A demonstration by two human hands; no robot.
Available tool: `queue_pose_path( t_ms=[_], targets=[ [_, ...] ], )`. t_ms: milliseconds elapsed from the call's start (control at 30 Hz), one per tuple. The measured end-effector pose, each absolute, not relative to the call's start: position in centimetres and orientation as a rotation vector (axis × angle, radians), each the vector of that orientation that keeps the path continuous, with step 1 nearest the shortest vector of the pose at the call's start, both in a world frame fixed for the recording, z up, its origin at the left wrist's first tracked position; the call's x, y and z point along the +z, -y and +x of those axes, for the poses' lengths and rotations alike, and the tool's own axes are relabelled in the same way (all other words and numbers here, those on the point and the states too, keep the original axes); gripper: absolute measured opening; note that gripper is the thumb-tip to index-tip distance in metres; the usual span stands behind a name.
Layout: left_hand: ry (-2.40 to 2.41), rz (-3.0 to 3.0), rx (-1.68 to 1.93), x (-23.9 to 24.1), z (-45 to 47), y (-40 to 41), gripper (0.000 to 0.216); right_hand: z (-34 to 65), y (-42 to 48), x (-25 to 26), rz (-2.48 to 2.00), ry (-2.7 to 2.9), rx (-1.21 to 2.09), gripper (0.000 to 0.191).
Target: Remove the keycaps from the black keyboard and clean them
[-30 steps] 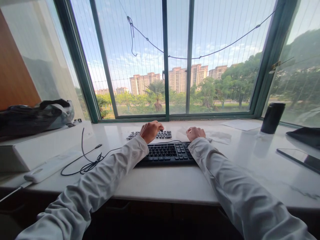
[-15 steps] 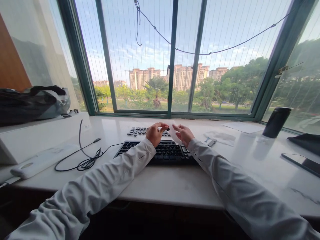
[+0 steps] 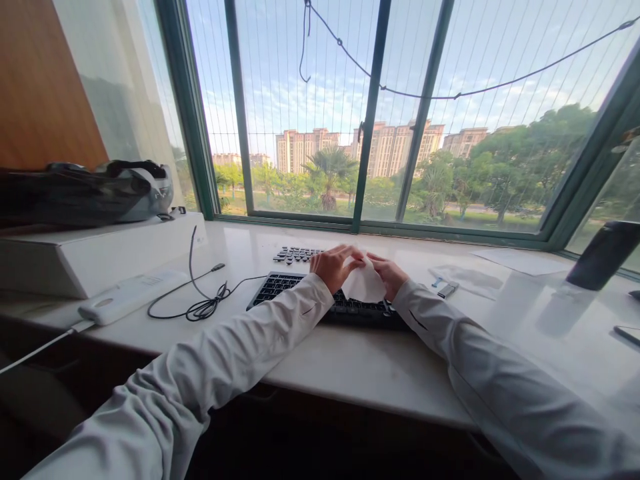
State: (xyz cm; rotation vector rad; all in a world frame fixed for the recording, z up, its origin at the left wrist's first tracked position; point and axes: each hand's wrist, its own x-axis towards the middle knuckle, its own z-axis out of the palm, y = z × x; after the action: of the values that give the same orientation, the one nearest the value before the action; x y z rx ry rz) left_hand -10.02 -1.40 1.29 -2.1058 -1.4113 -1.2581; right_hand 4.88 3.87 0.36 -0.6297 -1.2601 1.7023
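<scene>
My left hand (image 3: 334,268) is above the keyboard (image 3: 280,285), its fingers pinched together against the top of a white wipe (image 3: 364,284). Half a second ago a small black keycap showed between those fingertips; now the wipe and fingers cover it. My right hand (image 3: 392,275) grips the same wipe from the right side, fingers closed on it. The wipe hangs down over the keyboard's right part. Behind my left hand, several loose black keycaps (image 3: 295,253) lie in rows on the white table.
A coiled black cable (image 3: 207,308) runs from the keyboard to the left, beside a white power strip (image 3: 133,297). On the right lie a small tool (image 3: 447,289), a clear plastic bag (image 3: 475,280) and paper (image 3: 520,261). A dark bottle (image 3: 605,257) stands near the window.
My hands have come together, and the wipe now covers the keycap that was visible in my left fingers. The view has turned slightly left.
</scene>
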Motion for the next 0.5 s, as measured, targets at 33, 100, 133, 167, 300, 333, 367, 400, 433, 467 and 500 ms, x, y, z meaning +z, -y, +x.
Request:
queue_pose_path(
  t_ms=[33,100,133,167,300,333,367,400,433,467,500],
  targets=[
    [1.436,-2.1,-1.262,1.21,-9.97,1.36,0.031,4.94,-3.86,0.31,-0.63,1.244,1.688,0.022],
    [1.474,-2.086,-1.274,1.15,-10.0,1.27,0.034,5.01,-3.74,0.34,-0.617,1.237,1.678,0.025],
    [1.486,-2.081,-1.28,1.18,-10.07,1.24,0.034,5.03,-3.65,0.38,-0.604,1.249,1.681,0.027],
    [1.494,-2.078,-1.288,1.24,-10.16,1.21,0.033,5.04,-3.56,0.42,-0.595,1.265,1.682,0.028],
    [1.52,-2.099,-1.329,1.68,-10.62,1.2,0.028,5.17,-3.37,0.4,-0.635,1.331,1.694,0.028],
    [1.526,-2.11,-1.339,1.76,-10.71,1.2,0.027,5.22,-3.38,0.36,-0.653,1.338,1.691,0.028],
    [1.529,-2.122,-1.344,1.81,-10.77,1.19,0.026,5.26,-3.4,0.32,-0.666,1.342,1.681,0.027],
    [1.528,-2.132,-1.346,1.82,-10.82,1.18,0.025,5.29,-3.43,0.29,-0.671,1.346,1.666,0.025],
    [1.521,-2.141,-1.345,1.8,-10.84,1.17,0.025,5.3,-3.46,0.27,-0.671,1.347,1.646,0.024],
    [1.51,-2.15,-1.343,1.75,-10.85,1.15,0.025,5.27,-3.48,0.26,-0.666,1.345,1.627,0.022],
    [1.498,-2.159,-1.342,1.69,-10.84,1.12,0.026,5.22,-3.49,0.26,-0.659,1.338,1.613,0.02]
  ],
)
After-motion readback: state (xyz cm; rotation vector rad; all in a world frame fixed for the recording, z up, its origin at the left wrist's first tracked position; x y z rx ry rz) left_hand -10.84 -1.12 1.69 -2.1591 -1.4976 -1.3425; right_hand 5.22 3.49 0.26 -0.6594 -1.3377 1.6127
